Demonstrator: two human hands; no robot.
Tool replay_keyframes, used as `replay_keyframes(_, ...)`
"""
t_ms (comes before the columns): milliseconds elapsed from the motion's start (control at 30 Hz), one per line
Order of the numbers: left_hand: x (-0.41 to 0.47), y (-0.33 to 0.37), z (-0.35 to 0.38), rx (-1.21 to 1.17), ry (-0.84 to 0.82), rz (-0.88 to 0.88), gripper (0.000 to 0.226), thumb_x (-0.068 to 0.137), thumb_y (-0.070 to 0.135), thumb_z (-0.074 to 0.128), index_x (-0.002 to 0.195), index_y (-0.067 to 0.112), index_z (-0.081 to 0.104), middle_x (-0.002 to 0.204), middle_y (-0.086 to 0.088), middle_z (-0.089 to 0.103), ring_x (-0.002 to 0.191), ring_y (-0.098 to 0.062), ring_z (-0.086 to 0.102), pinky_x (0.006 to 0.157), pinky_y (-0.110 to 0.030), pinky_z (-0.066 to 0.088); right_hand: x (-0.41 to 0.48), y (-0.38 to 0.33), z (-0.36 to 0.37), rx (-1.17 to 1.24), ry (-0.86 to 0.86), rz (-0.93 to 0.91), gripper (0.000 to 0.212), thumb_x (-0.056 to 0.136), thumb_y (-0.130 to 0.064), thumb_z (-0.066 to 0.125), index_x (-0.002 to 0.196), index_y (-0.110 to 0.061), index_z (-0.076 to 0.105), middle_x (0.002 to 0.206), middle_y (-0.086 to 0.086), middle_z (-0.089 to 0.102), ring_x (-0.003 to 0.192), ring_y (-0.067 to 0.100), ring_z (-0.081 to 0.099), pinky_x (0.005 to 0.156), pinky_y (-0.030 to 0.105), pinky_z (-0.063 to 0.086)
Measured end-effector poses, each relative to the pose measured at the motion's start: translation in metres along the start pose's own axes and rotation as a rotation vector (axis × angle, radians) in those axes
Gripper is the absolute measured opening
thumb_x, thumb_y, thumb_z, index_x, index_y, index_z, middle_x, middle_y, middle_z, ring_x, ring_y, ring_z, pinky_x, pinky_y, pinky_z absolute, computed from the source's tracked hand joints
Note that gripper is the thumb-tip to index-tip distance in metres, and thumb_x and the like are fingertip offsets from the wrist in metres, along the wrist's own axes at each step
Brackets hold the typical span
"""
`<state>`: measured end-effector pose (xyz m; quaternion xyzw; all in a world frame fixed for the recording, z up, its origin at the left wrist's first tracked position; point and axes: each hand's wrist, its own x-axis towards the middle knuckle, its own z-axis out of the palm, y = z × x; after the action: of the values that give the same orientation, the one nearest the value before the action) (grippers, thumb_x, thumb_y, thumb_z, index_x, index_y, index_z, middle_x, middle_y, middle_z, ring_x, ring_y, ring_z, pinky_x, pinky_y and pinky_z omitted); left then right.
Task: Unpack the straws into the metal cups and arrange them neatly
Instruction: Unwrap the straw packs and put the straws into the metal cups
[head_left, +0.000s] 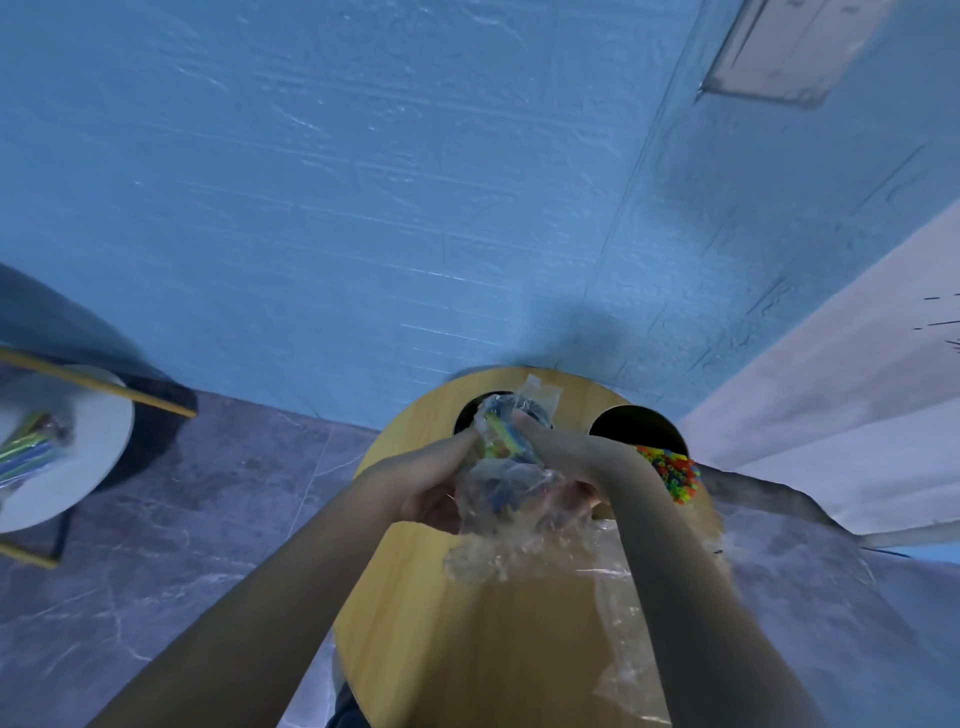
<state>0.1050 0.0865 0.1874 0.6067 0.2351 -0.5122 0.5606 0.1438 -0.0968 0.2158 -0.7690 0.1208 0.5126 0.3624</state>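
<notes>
Dim, cool bluish light — soft shadow behind the wooden table (441, 649); motion blur overall, glare on plastic wrap (498, 540), strong wide-angle bending at edges.

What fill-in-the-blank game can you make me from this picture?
1. The left hand and the right hand both grip a clear ____ packet.
2. Loose colourful straws stand in the cup on the ____ side of the table.
3. The wall behind the table is ____.
Missing words: plastic; right; blue.
</notes>
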Motion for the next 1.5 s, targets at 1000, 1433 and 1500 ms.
replay_keyframes(1000, 0.085, -0.158, 0.098, -0.239, 0.717, 0.750, 0.049, 0.108, 0.040, 0.046, 0.071, 0.008, 0.051, 0.055, 0.001, 0.049, 0.050, -0.017, 0.043, 0.046, -0.029, 0.037, 0.022, 0.203, 0.079, 0.578, 0.524, -0.509, 0.032, 0.105, -0.033, 0.058, 0.132, -0.017, 0.063, 0.079, 0.009, 0.074, 0.047, 0.021, 0.065, 0.046, 0.033, 0.056)
replay_keyframes(1433, 0.140, -0.202, 0.109, -0.136, 0.585, 1.052, 0.061, 0.085, 0.055, 0.075, 0.139, 0.048, 0.047, 0.107, 0.003, 0.070, 0.078, -0.013, 0.071, 0.064, -0.033, 0.056, 0.062, 0.271, 0.088, 0.773, 0.674, -0.745, 0.023, 0.101, -0.034, 0.064, 0.122, -0.024, 0.066, 0.092, 0.007, 0.075, 0.059, 0.017, 0.069, 0.046, 0.028, 0.051)
replay_keyframes(1500, 0.142, -0.207, 0.116, -0.228, 0.618, 1.110, 0.050, 0.091, 0.036, 0.074, 0.135, 0.043, 0.051, 0.095, 0.004, 0.068, 0.067, -0.013, 0.068, 0.053, -0.031, 0.053, 0.052, 0.283, 0.103, 0.754, 0.686, -0.805, 0.040, 0.096, -0.041, 0.067, 0.132, -0.025, 0.059, 0.103, 0.003, 0.073, 0.072, 0.014, 0.074, 0.054, 0.031, 0.057)
